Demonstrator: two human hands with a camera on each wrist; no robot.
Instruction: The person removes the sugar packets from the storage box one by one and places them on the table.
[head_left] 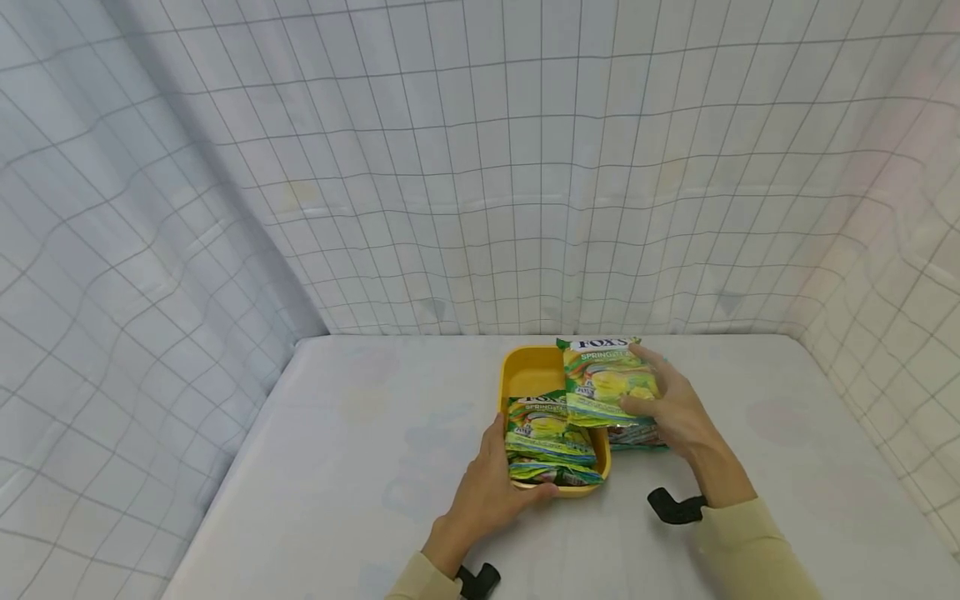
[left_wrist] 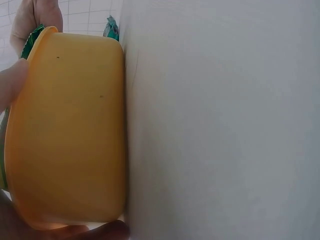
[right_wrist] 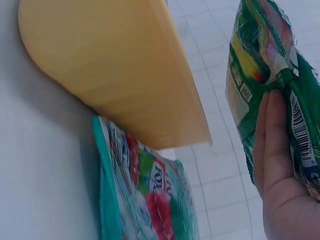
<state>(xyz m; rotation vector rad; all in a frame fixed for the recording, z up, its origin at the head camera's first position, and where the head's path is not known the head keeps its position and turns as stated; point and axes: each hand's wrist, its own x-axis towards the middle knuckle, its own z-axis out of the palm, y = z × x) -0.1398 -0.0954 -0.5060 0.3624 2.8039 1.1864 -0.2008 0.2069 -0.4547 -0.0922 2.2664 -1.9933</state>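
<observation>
A yellow plastic tub [head_left: 531, 372] stands on the table with green-and-yellow FOX'S candy packets [head_left: 546, 427] in its near part. My left hand [head_left: 486, 492] grips the tub at its near left corner, thumb along the near rim and fingers against the left side. Above the tub's far right part, my right hand [head_left: 675, 408] holds another FOX'S candy packet [head_left: 606, 379], thumb on its front and fingers behind it. The right wrist view shows those fingers [right_wrist: 275, 135] flat against the packet's green back. A teal FOX'S packet [right_wrist: 150, 195] lies beside the tub's right side, partly hidden in the head view.
The white table [head_left: 345, 467] extends to both sides of the tub. A white grid-patterned curtain [head_left: 525, 208] hangs behind and along the sides. Each wrist wears a black camera mount [head_left: 675, 507].
</observation>
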